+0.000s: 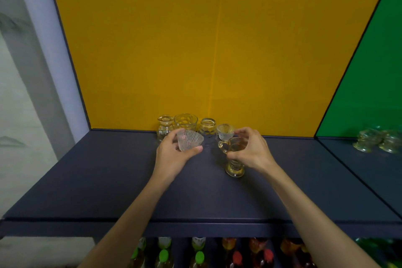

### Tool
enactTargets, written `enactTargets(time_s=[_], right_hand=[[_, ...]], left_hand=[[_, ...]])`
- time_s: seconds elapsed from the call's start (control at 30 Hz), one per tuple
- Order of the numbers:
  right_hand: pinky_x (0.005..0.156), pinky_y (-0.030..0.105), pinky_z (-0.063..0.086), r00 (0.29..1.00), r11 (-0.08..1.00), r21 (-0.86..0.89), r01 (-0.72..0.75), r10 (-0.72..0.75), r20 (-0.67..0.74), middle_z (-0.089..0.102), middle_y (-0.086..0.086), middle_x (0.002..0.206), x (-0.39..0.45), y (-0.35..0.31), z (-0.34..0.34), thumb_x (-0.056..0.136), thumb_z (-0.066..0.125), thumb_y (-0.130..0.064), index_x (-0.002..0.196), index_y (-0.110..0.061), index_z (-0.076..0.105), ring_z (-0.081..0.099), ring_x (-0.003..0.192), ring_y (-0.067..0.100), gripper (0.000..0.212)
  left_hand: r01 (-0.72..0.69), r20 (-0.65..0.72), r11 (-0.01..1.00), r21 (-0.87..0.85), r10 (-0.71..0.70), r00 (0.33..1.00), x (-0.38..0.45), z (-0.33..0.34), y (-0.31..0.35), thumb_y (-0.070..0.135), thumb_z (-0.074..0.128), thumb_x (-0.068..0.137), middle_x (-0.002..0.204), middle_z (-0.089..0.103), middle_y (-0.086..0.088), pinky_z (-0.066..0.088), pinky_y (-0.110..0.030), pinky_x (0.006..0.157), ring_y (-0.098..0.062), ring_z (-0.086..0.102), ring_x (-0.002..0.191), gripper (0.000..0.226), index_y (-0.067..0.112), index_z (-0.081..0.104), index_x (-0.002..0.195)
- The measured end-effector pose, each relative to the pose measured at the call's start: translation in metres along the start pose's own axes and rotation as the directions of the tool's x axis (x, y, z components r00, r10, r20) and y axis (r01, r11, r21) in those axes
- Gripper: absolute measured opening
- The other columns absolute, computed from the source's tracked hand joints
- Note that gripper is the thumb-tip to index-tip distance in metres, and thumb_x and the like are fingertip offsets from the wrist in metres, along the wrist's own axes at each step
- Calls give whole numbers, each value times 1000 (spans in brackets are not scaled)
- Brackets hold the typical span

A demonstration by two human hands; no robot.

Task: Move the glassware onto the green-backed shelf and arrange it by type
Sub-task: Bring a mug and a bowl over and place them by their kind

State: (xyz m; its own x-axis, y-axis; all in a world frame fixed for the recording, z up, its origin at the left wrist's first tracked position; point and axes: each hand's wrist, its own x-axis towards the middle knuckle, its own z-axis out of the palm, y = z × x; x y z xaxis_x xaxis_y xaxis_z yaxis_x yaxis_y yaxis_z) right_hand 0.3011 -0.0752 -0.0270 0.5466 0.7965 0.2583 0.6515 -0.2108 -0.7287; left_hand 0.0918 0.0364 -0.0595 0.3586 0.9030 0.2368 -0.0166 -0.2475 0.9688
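My left hand (174, 154) grips a small ribbed clear glass cup (189, 139) just above the dark shelf board (108, 180) in front of the yellow back panel. My right hand (250, 150) holds a footed glass mug with a handle (233, 159) that stands on the board. Behind the hands, along the yellow panel, stand a small glass vase (164, 127), a wide tumbler (186, 121), a small jar (208, 126) and another ribbed cup (225, 131). On the green-backed shelf (369, 93) at the right sit several glass pieces (378, 140).
A dark divider (348, 172) separates the yellow-backed bay from the green one. Below the shelf edge stands a row of bottles with green caps (163, 255) and red caps (237, 258). A grey-white wall (21, 115) lies to the left.
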Motion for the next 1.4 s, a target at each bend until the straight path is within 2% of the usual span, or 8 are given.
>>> enactTargets(time_s=[0.23, 0.33, 0.43, 0.6, 0.77, 1.0, 1.23, 1.4], right_hand=[[82, 24, 52, 996, 981, 184, -61, 72, -51, 65, -6, 113, -14, 7, 8, 57, 95, -26, 136, -26, 44, 65, 98, 3, 94], [89, 35, 56, 984, 970, 199, -137, 155, -82, 69, -7, 112, -24, 14, 14, 54, 97, -36, 126, -22, 48, 66, 103, 11, 88], [81, 27, 55, 968, 966, 203, -158, 192, -162, 70, -7, 106, -31, 13, 11, 52, 98, -36, 111, -19, 53, 66, 96, 7, 75], [85, 38, 58, 951, 969, 224, -105, 164, -262, 72, -11, 100, -44, 23, -16, 43, 97, -47, 102, -28, 61, 69, 94, 6, 72], [89, 34, 58, 926, 969, 233, -82, 161, -341, 72, -12, 103, -67, 39, -67, 49, 97, -46, 112, -26, 65, 68, 96, 3, 73], [83, 19, 50, 900, 962, 244, -125, 213, -381, 73, -10, 103, -116, 91, -152, 56, 96, -35, 112, -25, 65, 68, 97, 1, 65], [84, 29, 58, 868, 954, 280, -107, 227, -441, 75, -11, 99, -176, 162, -247, 58, 95, -23, 108, -26, 67, 71, 91, 2, 57], [88, 28, 55, 859, 958, 270, -100, 220, -462, 74, -13, 100, -208, 215, -321, 55, 96, -29, 107, -28, 61, 68, 96, -2, 62]], left_hand=[[-17, 38, 1000, -14, 18, 999, 1, -1, -4, 23, 95, 66, 118, 71, 2, 59, -33, 92, -12, 71, 105, 74, 25, 60, 131], [-25, 64, 1000, 10, 24, 998, -2, -1, -5, 30, 96, 64, 118, 70, 7, 59, -28, 88, -9, 69, 104, 73, 31, 62, 129], [-44, 83, 999, 26, 41, 996, -4, 3, -3, 31, 96, 64, 112, 70, 12, 55, -15, 78, -3, 69, 98, 69, 33, 64, 125], [-52, 157, 999, 3, 51, 986, -4, 33, 4, 31, 96, 63, 112, 72, 10, 54, -19, 79, -3, 69, 98, 66, 32, 66, 121], [-76, 248, 996, -56, 88, 965, -18, 90, 20, 17, 97, 62, 107, 72, 12, 54, -16, 78, -1, 70, 96, 61, 33, 65, 112], [-52, 333, 995, -81, 76, 940, -62, 185, 37, 23, 98, 56, 107, 75, 10, 57, -24, 81, -7, 71, 99, 66, 28, 61, 110], [-63, 377, 997, -46, 76, 923, -123, 306, 67, 34, 96, 48, 108, 74, 10, 53, -21, 82, -4, 69, 102, 69, 27, 61, 107], [-77, 377, 997, -17, 77, 923, -167, 386, 85, 24, 98, 56, 111, 71, 9, 52, -20, 82, -5, 67, 102, 64, 29, 61, 107]])
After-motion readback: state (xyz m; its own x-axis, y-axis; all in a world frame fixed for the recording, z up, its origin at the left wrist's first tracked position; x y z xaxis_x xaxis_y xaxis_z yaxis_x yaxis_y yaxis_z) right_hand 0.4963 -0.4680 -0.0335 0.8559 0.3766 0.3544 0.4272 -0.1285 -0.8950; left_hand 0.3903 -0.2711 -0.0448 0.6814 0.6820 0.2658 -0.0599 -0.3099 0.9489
